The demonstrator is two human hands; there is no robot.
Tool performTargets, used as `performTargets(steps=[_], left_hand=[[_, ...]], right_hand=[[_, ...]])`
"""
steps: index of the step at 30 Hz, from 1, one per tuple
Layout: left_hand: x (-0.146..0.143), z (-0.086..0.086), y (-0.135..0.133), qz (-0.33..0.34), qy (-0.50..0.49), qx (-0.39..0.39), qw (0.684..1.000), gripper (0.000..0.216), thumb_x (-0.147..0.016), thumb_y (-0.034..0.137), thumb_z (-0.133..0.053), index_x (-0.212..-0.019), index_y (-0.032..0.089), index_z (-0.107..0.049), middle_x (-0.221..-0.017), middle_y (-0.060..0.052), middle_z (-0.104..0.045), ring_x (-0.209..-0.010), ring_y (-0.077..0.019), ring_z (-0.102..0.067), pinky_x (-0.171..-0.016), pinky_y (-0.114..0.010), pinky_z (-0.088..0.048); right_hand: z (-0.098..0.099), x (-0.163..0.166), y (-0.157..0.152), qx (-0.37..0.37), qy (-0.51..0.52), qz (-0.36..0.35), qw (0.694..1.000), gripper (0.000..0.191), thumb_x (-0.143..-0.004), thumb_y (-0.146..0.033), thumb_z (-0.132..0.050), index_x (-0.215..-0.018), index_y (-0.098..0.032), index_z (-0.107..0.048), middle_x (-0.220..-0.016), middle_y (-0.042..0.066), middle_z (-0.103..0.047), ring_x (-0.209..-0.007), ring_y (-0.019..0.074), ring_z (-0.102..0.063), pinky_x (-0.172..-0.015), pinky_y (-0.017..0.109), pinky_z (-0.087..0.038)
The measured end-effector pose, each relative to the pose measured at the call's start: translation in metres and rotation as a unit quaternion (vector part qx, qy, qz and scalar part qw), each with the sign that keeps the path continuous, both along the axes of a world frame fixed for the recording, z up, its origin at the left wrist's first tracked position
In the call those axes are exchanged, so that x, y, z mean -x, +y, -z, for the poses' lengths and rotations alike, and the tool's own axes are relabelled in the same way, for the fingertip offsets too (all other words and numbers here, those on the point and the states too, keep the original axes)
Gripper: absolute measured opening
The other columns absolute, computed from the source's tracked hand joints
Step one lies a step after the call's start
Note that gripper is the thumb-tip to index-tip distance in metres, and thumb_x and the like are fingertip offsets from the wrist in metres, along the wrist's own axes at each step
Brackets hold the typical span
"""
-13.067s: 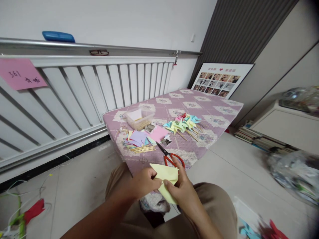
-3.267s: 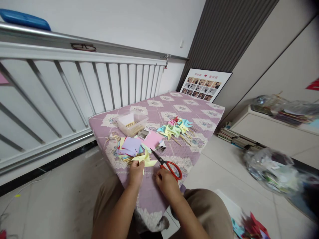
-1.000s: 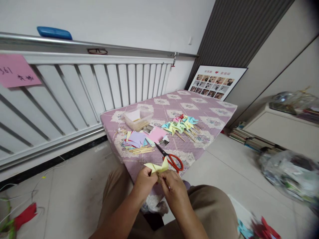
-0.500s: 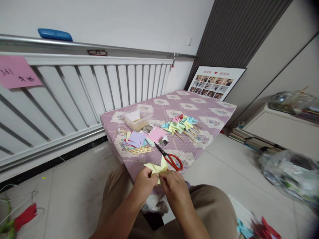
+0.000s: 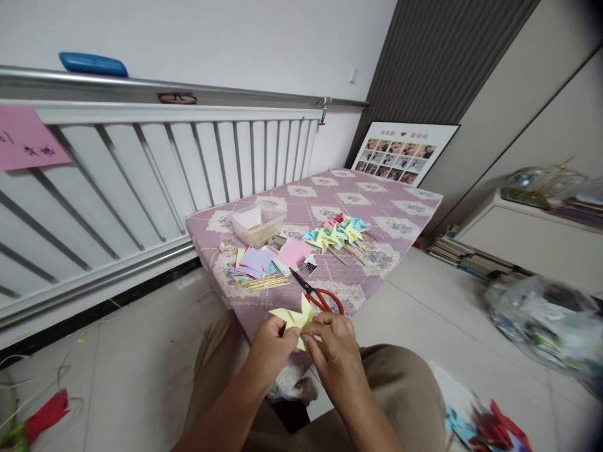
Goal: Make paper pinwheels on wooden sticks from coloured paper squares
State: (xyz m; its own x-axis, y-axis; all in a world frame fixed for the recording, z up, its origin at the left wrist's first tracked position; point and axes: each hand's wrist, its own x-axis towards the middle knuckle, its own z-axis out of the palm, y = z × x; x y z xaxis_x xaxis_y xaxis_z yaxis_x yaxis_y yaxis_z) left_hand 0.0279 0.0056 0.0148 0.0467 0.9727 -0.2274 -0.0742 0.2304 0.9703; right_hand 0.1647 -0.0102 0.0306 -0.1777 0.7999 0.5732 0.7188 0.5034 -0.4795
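A pale yellow paper pinwheel is held between my hands over the near corner of the table. My left hand is closed, pinching its left side with thumb and fingers. On the other side, my right hand has its fingertips closed at the pinwheel's right edge near the middle. Just beyond lie the red-handled scissors, blades pointing away to the left. Farther off are a pile of coloured paper squares, thin wooden sticks and a small box of pins.
A clear plastic box with sticks stands on the patterned tablecloth. Several finished pinwheels on sticks lie to its right. A white radiator runs along the left. A plastic bag sits on the floor at right.
My right hand's fingers have lifted and spread slightly at the pinwheel's edge. My left hand keeps its pinch. The whole view has shifted a little.
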Motion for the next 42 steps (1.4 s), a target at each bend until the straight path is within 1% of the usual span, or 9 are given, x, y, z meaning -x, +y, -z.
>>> performTargets(steps=[6, 14, 18, 25, 30, 33, 36, 39, 42], left_hand=[[0.002, 0.000, 0.000, 0.018, 0.016, -0.016, 1.000, 0.015, -0.073, 0.025, -0.054, -0.078, 0.014, -0.064, -0.067, 0.000, -0.063, -0.061, -0.0135, -0.055, -0.057, -0.023, -0.044], [0.005, -0.017, -0.003, 0.029, 0.069, -0.037, 0.997, 0.015, -0.071, 0.019, -0.054, -0.078, 0.015, -0.066, -0.071, 0.000, -0.066, -0.064, -0.0128, -0.056, -0.058, -0.021, -0.041], [0.006, -0.016, -0.004, 0.031, 0.086, -0.056, 0.994, 0.014, -0.071, 0.018, -0.053, -0.075, 0.015, -0.067, -0.072, -0.001, -0.068, -0.066, -0.0142, -0.058, -0.060, -0.021, -0.042], [0.005, -0.014, -0.006, 0.026, 0.163, -0.104, 0.981, 0.020, -0.072, 0.020, -0.053, -0.079, 0.013, -0.070, -0.076, -0.006, -0.072, -0.071, -0.0186, -0.062, -0.067, -0.025, -0.045], [0.003, -0.015, -0.006, 0.008, 0.189, -0.113, 0.975, 0.017, -0.070, 0.021, -0.054, -0.074, 0.013, -0.069, -0.073, -0.007, -0.071, -0.069, -0.0192, -0.062, -0.064, -0.025, -0.044], [0.003, -0.013, -0.006, -0.007, 0.188, -0.106, 0.976, 0.013, -0.069, 0.021, -0.057, -0.071, 0.015, -0.068, -0.071, -0.006, -0.071, -0.068, -0.0186, -0.062, -0.064, -0.025, -0.044], [0.003, -0.009, -0.006, -0.011, 0.191, -0.105, 0.976, 0.011, -0.069, 0.022, -0.059, -0.070, 0.015, -0.068, -0.071, -0.005, -0.070, -0.068, -0.0188, -0.061, -0.065, -0.025, -0.045], [0.004, -0.007, -0.007, 0.004, 0.186, -0.114, 0.976, 0.013, -0.071, 0.022, -0.057, -0.073, 0.015, -0.069, -0.074, -0.006, -0.070, -0.070, -0.0199, -0.063, -0.068, -0.027, -0.046], [0.004, -0.006, -0.007, 0.014, 0.192, -0.126, 0.973, 0.016, -0.072, 0.021, -0.056, -0.077, 0.015, -0.069, -0.075, -0.007, -0.071, -0.072, -0.0204, -0.064, -0.069, -0.027, -0.047]], right_hand=[[0.000, -0.003, 0.001, 0.009, 0.016, -0.030, 0.999, 0.013, -0.085, -0.013, -0.055, -0.078, -0.022, -0.062, -0.123, 0.012, -0.050, -0.118, 0.0319, -0.045, -0.096, 0.056, -0.034], [-0.006, -0.003, -0.004, 0.116, 0.104, -0.029, 0.987, 0.013, -0.086, -0.022, -0.057, -0.075, -0.023, -0.065, -0.127, 0.012, -0.051, -0.123, 0.0315, -0.043, -0.099, 0.055, -0.036], [-0.008, -0.003, -0.005, 0.163, 0.156, -0.025, 0.974, 0.013, -0.085, -0.025, -0.059, -0.074, -0.022, -0.066, -0.124, 0.012, -0.055, -0.120, 0.0298, -0.048, -0.099, 0.052, -0.038], [-0.003, -0.004, -0.005, 0.271, 0.302, -0.044, 0.913, 0.015, -0.080, -0.030, -0.064, -0.069, -0.020, -0.063, -0.114, 0.011, -0.061, -0.110, 0.0263, -0.056, -0.088, 0.038, -0.046], [0.009, 0.000, -0.003, 0.313, 0.418, -0.072, 0.850, 0.024, -0.077, -0.033, -0.067, -0.071, -0.023, -0.047, -0.076, -0.002, -0.058, -0.068, 0.0137, -0.055, -0.061, 0.024, -0.046], [0.016, 0.003, 0.000, 0.305, 0.451, -0.059, 0.837, 0.031, -0.072, -0.035, -0.071, -0.073, -0.024, -0.042, -0.065, -0.006, -0.053, -0.057, 0.0116, -0.050, -0.052, 0.022, -0.042], [0.018, 0.005, 0.002, 0.290, 0.488, -0.076, 0.820, 0.033, -0.069, -0.037, -0.075, -0.085, -0.024, -0.049, -0.074, -0.003, -0.062, -0.062, 0.0138, -0.058, -0.058, 0.025, -0.047], [0.011, 0.006, 0.002, 0.301, 0.518, -0.112, 0.793, 0.050, -0.068, -0.039, -0.078, -0.111, -0.025, -0.054, -0.094, 0.003, -0.071, -0.082, 0.0198, -0.065, -0.075, 0.032, -0.051], [0.002, 0.004, -0.001, 0.337, 0.492, -0.109, 0.795, 0.042, -0.069, -0.041, -0.078, -0.104, -0.021, -0.066, -0.094, 0.006, -0.074, -0.084, 0.0219, -0.066, -0.079, 0.035, -0.050]])
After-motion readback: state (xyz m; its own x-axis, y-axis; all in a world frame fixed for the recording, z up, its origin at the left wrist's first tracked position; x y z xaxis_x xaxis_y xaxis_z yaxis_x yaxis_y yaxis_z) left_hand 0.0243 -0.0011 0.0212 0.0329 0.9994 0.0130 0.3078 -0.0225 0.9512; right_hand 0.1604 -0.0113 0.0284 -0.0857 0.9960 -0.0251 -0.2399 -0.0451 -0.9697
